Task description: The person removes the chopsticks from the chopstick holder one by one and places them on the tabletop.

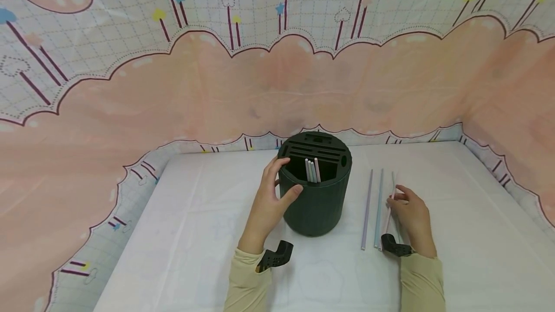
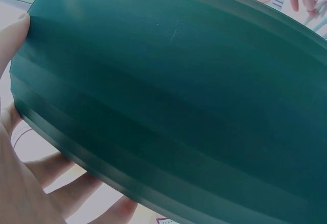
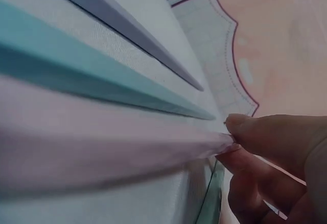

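A dark green round pen holder (image 1: 314, 211) stands upright, slots and compartments in its top. Several thin pale sticks (image 1: 312, 170) lean in its front compartment. My left hand (image 1: 270, 197) holds the holder from the left, thumb at the front rim and fingers round the side; its green wall (image 2: 168, 101) fills most of the left wrist view. To the right, my right hand (image 1: 412, 213) pinches a slim, faceted pink pencil-like stick (image 3: 117, 142) between thumb and fingertips. Beside it lie a lilac stick (image 1: 367, 211) and a blue stick (image 1: 379, 208). A green stick (image 3: 210, 196) shows under the fingers.
A white cloth (image 1: 186, 235) covers the table. Behind it and along the sides hangs a peach curtain (image 1: 260, 85) with a cake-candle pattern. Black wrist mounts (image 1: 277, 255) sit on both wrists.
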Motion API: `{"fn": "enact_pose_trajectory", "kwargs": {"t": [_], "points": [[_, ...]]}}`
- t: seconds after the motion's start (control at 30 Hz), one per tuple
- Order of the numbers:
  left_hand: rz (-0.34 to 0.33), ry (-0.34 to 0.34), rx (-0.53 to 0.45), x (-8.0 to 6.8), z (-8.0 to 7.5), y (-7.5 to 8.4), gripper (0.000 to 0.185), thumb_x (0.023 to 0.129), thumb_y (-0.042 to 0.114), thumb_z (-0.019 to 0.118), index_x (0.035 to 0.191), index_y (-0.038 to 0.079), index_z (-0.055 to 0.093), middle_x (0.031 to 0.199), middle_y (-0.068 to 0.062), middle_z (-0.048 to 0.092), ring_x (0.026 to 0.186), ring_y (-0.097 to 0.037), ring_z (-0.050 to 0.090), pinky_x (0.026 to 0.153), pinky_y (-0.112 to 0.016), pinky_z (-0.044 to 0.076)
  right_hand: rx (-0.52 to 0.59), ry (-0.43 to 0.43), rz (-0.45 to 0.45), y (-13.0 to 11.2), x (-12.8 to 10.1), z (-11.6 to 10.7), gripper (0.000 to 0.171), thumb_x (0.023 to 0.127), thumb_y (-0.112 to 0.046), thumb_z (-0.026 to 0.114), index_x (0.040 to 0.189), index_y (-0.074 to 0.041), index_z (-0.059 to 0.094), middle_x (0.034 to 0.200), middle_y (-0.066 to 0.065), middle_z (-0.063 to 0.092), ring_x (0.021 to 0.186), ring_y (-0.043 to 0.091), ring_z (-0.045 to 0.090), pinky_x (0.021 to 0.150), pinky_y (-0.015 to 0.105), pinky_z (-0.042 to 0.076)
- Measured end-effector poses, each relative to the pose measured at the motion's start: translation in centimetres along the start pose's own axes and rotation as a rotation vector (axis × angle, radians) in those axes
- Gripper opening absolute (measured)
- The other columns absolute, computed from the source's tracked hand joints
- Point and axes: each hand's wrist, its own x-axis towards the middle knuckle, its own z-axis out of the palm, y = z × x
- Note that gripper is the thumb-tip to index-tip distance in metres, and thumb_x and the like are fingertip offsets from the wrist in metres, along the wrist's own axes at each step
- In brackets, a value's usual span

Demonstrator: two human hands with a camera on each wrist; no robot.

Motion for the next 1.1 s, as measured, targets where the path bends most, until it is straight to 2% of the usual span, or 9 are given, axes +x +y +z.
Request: {"fn": "enact_pose_trajectory", "kwargs": {"t": [0.33,0.53,0.63,0.7,0.77,0.87,0.93,1.0,1.1], "points": [[0.007,-0.002,0.000,-0.1,0.1,0.1,0.058,0.081,0.051,0.057,0.131,0.042,0.029,0.145,0.013,0.014,0.129,-0.012,0.022,0.099,-0.042,0.032,-0.122,-0.054,-0.077,-0.5,-0.3,0.3,0.047,0.085,-0.017,0.055,0.128,0.000,0.044,0.113,0.021,0.051,0.103,0.037,0.044,0.081,0.051,0.037],[0.009,-0.006,0.002,-0.2,0.0,0.0,0.058,0.081,0.048,0.058,0.132,0.040,0.030,0.145,0.012,0.014,0.129,-0.012,0.022,0.099,-0.041,0.032,-0.132,-0.056,-0.095,-0.6,-0.4,0.3,0.045,0.086,-0.018,0.054,0.127,0.000,0.045,0.113,0.023,0.050,0.101,0.038,0.044,0.080,0.052,0.037],[-0.003,-0.010,-0.004,-0.3,-0.2,0.3,0.058,0.082,0.043,0.059,0.132,0.037,0.031,0.145,0.009,0.015,0.130,-0.013,0.022,0.099,-0.041,0.032,-0.119,0.005,-0.098,-0.9,-0.6,-0.1,0.043,0.089,-0.022,0.051,0.127,-0.002,0.046,0.112,0.021,0.052,0.098,0.035,0.047,0.074,0.046,0.040],[-0.014,-0.014,-0.012,-0.4,-0.4,1.3,0.058,0.083,0.037,0.060,0.133,0.031,0.032,0.146,0.004,0.015,0.130,-0.016,0.022,0.099,-0.043,0.031,-0.101,0.066,-0.098,-1.4,-0.7,-0.4,0.042,0.091,-0.025,0.049,0.126,-0.004,0.047,0.111,0.019,0.054,0.096,0.033,0.050,0.069,0.040,0.041],[-0.026,-0.020,-0.023,-0.6,-0.7,2.3,0.057,0.084,0.032,0.061,0.133,0.026,0.033,0.146,0.000,0.016,0.130,-0.018,0.022,0.100,-0.043,0.030,-0.058,0.129,-0.084,-2.1,-0.9,-0.8,0.040,0.092,-0.028,0.046,0.126,-0.007,0.049,0.110,0.015,0.056,0.094,0.030,0.052,0.065,0.035,0.041],[-0.017,-0.019,-0.020,-0.8,-0.8,2.7,0.057,0.084,0.034,0.060,0.133,0.026,0.033,0.146,0.001,0.016,0.130,-0.017,0.022,0.100,-0.043,0.031,0.041,0.218,-0.076,-3.3,-1.2,-0.9,0.039,0.092,-0.034,0.044,0.124,-0.014,0.052,0.108,0.008,0.057,0.088,0.019,0.055,0.061,0.033,0.042],[-0.007,-0.016,-0.019,-0.6,-0.7,1.8,0.057,0.084,0.040,0.059,0.133,0.031,0.033,0.145,0.006,0.016,0.130,-0.014,0.022,0.100,-0.043,0.031,0.096,0.304,-0.121,-2.2,0.0,0.0,0.037,0.091,-0.040,0.044,0.122,-0.025,0.054,0.103,0.000,0.059,0.082,0.010,0.055,0.060,0.030,0.042],[0.012,-0.009,-0.011,-0.5,-0.4,0.8,0.057,0.083,0.045,0.058,0.132,0.036,0.032,0.145,0.009,0.016,0.129,-0.012,0.022,0.099,-0.044,0.032,0.164,0.362,-0.167,-3.2,-0.3,0.4,0.033,0.091,-0.039,0.046,0.120,-0.027,0.056,0.100,-0.002,0.061,0.079,0.008,0.055,0.060,0.028,0.042],[0.019,-0.006,-0.014,-0.4,-0.3,0.1,0.057,0.082,0.046,0.058,0.131,0.038,0.031,0.145,0.010,0.015,0.129,-0.012,0.022,0.098,-0.046,0.032,0.263,0.442,-0.300,-5.3,-1.1,0.7,0.028,0.091,-0.033,0.049,0.116,-0.024,0.058,0.095,-0.002,0.062,0.081,0.004,0.054,0.064,0.020,0.039]]}}
